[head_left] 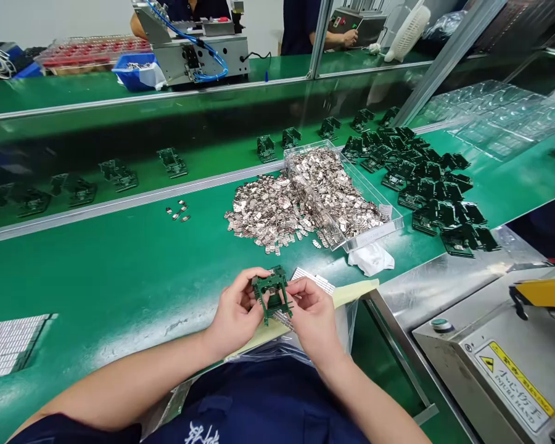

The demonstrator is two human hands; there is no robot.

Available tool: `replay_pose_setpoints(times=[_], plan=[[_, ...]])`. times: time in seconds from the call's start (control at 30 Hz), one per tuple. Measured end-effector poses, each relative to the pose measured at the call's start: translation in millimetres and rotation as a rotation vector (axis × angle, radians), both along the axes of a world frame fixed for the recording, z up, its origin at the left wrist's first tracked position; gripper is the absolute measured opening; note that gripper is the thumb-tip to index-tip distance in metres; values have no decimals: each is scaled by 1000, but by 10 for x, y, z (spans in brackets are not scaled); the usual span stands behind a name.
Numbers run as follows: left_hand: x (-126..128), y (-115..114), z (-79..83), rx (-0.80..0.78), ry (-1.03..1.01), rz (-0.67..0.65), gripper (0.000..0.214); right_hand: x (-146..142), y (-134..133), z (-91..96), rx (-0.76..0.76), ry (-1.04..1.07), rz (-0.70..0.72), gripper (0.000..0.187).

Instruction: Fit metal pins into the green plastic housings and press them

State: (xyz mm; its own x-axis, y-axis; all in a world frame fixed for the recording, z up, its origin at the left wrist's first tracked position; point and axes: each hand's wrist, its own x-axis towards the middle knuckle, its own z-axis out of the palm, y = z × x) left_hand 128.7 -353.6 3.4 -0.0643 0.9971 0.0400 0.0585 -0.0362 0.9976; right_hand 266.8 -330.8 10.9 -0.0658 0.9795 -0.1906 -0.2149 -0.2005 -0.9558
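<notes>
Green frame (pixel 272 295) is being held just above the near edge of the bench (pixel 120 265), with the left hand (pixel 235 314) and right hand (pixel 312 316) both pinching its sides. They seem to be fitting a small part into it, and the metal clips (pixel 268 213) are lying beyond. Seating it likely calls for careful alignment.

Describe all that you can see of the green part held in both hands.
The green part is a small dark green frame, plastic by its look, with thin bars and an open middle. The left hand and the right hand pinch its sides, above the near edge of the table.
</notes>
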Motion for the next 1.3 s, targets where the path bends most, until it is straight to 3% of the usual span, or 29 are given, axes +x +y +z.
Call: replay_pose_setpoints(times=[0.13,0.23,0.33,0.43,0.57,0.7,0.87,1.1,1.3], plan=[[97,-31,35,-27,-16,-80,27,143,-61,69,21,-13,-36,23],[194,-4,92,-42,-34,-152,27,420,-174,79,73,-81,-81,18],[301,94,127,-49,-78,-169,27,737,-352,-57,65,-196,-176,25],[420,231,80,-29,-90,-205,29,909,-506,-312,-65,-259,-87,38],[565,386,-92,51,38,-220,30,845,-532,-574,-110,-211,1,47],[616,418,-213,80,148,-209,33,727,-480,-614,-66,-179,-24,46],[590,351,-216,85,260,-198,35,682,-533,-638,16,-175,-32,35],[562,288,-240,100,223,-228,34,610,-658,-820,140,-233,-71,31],[560,297,-239,119,274,-233,37,584,-617,-1044,201,-358,-53,39]])
